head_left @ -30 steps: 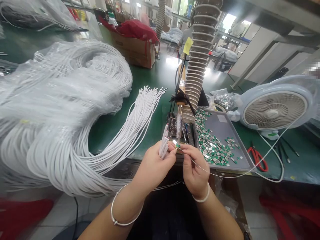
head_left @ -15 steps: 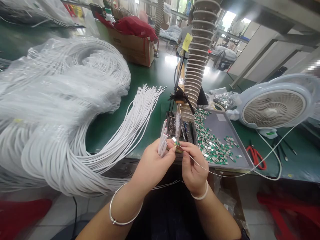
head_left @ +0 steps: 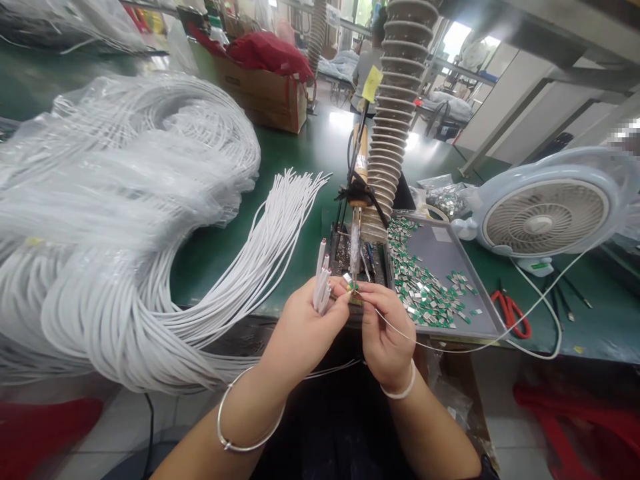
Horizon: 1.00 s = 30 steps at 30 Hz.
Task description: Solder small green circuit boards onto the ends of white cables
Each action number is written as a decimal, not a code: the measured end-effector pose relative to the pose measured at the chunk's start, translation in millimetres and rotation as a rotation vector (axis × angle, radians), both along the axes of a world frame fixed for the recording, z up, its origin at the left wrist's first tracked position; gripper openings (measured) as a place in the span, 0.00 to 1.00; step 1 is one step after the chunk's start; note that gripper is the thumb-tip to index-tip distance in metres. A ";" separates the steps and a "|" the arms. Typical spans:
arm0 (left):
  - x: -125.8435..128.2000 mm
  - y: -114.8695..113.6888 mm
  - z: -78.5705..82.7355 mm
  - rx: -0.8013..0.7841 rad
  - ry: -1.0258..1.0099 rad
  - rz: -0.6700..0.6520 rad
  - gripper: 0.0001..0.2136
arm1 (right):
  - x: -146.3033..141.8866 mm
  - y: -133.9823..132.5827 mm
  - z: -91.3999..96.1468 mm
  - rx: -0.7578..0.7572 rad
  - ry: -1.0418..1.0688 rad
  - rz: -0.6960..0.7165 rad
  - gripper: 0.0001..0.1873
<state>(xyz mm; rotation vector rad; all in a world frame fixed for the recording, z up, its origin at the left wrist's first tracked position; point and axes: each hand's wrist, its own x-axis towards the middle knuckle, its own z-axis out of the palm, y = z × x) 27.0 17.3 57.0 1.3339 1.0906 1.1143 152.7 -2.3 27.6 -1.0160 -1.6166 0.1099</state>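
Note:
My left hand (head_left: 310, 327) is closed around several white cables (head_left: 323, 283), their cut ends pointing up. Between its thumb and forefinger sits a small green and silver USB connector board (head_left: 349, 280), partly hidden by the fingers. My right hand (head_left: 390, 327) pinches a thin strand of solder wire (head_left: 425, 345), its end reaching the board. Directly above the board, the upright soldering iron (head_left: 355, 247) points its tip down at the joint. Whether the tip touches the metal I cannot tell.
A grey tray (head_left: 477, 293) of loose connector boards stands to the right, by red-handled pliers (head_left: 513, 313) and a fan (head_left: 545, 213). White cable bundles (head_left: 125, 187) fill the left. A ribbed exhaust hose (head_left: 395, 120) hangs behind the iron. A person (head_left: 367, 67) is in the background.
Both hands stay almost in place at the iron tip. The cable ends in my left hand have shifted slightly left; the whole view has moved a little.

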 end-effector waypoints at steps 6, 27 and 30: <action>-1.3 -1.9 -6.9 -0.011 -0.009 -0.019 0.04 | 0.2 -3.6 -2.6 -0.012 0.003 0.003 0.11; -17.7 -24.6 -35.5 -0.048 0.154 0.031 0.15 | 33.2 -30.4 0.7 -0.131 -0.166 -0.106 0.12; -16.6 -24.5 -40.8 -0.137 0.020 -0.079 0.15 | 55.5 -16.7 6.6 -0.183 -0.293 -0.246 0.11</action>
